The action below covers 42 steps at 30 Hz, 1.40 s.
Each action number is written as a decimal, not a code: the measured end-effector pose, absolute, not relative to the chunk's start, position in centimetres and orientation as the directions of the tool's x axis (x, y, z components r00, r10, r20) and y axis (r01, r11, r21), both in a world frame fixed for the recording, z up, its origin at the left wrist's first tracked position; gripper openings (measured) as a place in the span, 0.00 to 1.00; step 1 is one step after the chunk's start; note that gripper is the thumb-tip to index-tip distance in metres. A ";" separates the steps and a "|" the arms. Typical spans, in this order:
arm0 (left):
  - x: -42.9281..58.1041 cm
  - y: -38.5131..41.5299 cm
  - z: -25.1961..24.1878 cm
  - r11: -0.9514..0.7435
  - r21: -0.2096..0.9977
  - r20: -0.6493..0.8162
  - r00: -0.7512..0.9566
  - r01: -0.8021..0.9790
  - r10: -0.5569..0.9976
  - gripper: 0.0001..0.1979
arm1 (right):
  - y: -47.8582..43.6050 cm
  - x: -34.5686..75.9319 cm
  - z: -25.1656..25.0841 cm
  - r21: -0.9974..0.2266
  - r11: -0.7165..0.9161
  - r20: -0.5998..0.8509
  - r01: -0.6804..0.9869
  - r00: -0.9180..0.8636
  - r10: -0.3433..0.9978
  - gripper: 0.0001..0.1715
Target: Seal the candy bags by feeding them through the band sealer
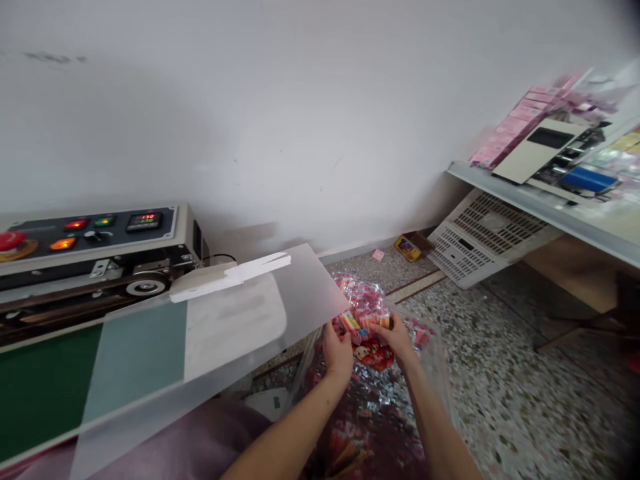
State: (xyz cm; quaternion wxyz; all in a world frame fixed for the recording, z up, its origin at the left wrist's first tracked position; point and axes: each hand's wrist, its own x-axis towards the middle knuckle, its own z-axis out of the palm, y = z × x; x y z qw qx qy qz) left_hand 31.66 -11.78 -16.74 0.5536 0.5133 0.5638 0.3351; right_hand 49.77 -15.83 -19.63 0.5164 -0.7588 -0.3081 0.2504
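Observation:
Low in front of me, past the corner of a translucent sheet, both hands are over a large clear plastic bag [443, 360] full of shiny red and pink packets [367, 293]. My left hand [337, 352] has its thumb and fingers closed at the edge of a small yellow-and-red packet [350, 321]. On the other side, my right hand [399, 339] pinches small orange-and-yellow packets [376, 321]. A red packet with a cartoon face [371, 353] lies just below, between the hands. Exactly how many packets each hand grips is hidden.
At left, a machine with lit buttons [95, 230] has a green belt [43, 373]; the translucent sheet [315, 287] slopes off it toward the bag. White crates [465, 247] and a small yellow box [409, 248] stand on the floor. A table [545, 203] holds another machine [540, 150].

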 end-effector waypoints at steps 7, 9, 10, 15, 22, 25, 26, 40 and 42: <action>32.2 -11.1 -16.8 0.107 0.967 -0.165 0.247 0.232 0.955 0.32 | -15.6 49.0 -18.8 -0.974 -0.226 -0.167 0.016 0.622 0.765 0.37; 32.3 -11.0 -16.8 0.084 0.968 -0.148 0.268 0.236 0.952 0.33 | -15.6 49.0 -18.4 -0.972 -0.236 -0.200 -0.019 0.598 0.776 0.37; 32.3 -11.0 -16.7 0.075 0.968 -0.141 0.276 0.238 0.951 0.34 | -15.6 48.9 -18.1 -0.970 -0.240 -0.214 -0.034 0.585 0.782 0.36; 31.9 -10.6 -16.3 0.037 0.968 -0.115 0.308 0.248 0.944 0.34 | -15.7 47.6 -16.9 -0.970 -0.231 -0.232 -0.073 0.559 0.796 0.33; 31.5 -10.2 -15.4 0.050 0.962 -0.137 0.317 0.270 0.938 0.31 | -15.9 46.6 -16.4 -0.981 -0.188 -0.177 -0.043 0.593 0.785 0.40; 31.4 -10.0 -15.2 0.071 0.958 -0.158 0.306 0.278 0.939 0.28 | -15.8 46.2 -16.3 -0.976 -0.218 -0.164 0.029 0.563 0.810 0.45; 31.4 -9.9 -15.2 0.077 0.958 -0.163 0.302 0.278 0.939 0.28 | -15.8 46.0 -16.4 -0.971 -0.226 -0.148 0.072 0.564 0.813 0.46; 31.8 -10.4 -15.3 0.151 0.971 -0.204 0.313 0.186 0.928 0.18 | -15.4 44.0 -18.0 -0.889 -0.324 -0.031 0.324 0.663 0.748 0.50; 31.7 -10.4 -15.2 0.142 0.973 -0.199 0.347 0.183 0.916 0.16 | -15.0 44.1 -18.0 -0.885 -0.335 -0.021 0.324 0.690 0.724 0.44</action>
